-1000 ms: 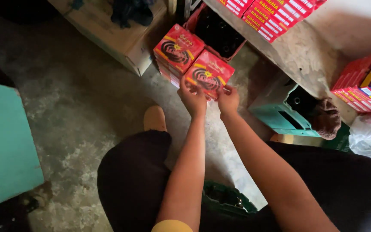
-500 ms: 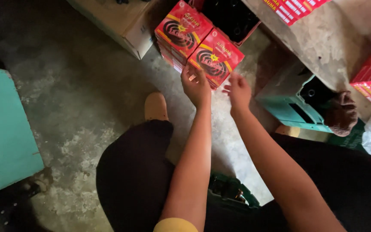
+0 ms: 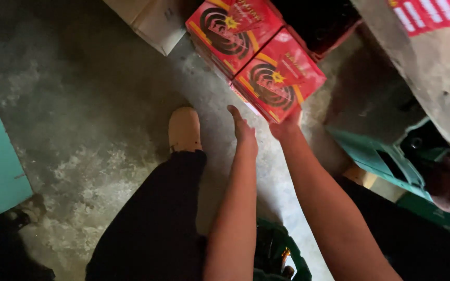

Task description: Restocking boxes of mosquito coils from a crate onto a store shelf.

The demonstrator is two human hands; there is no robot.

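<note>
Two red card boxes, spiral print, on rough concrete floor [image 3: 95,119].
Your right hand [image 3: 286,125] grips the near box [image 3: 278,83]; your left hand [image 3: 244,134], fingers loose, empty, just left of it; far box [image 3: 233,31] abuts.

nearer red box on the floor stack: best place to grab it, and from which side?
Probably the near bottom corner of the nearer red box, coming from the person's side. It lies flat on its stack, turned corner-first toward the person, so the two edges meeting there are exposed. The far side abuts the second red box. The right hand is already at that corner; the left hand hangs open just short.
</note>
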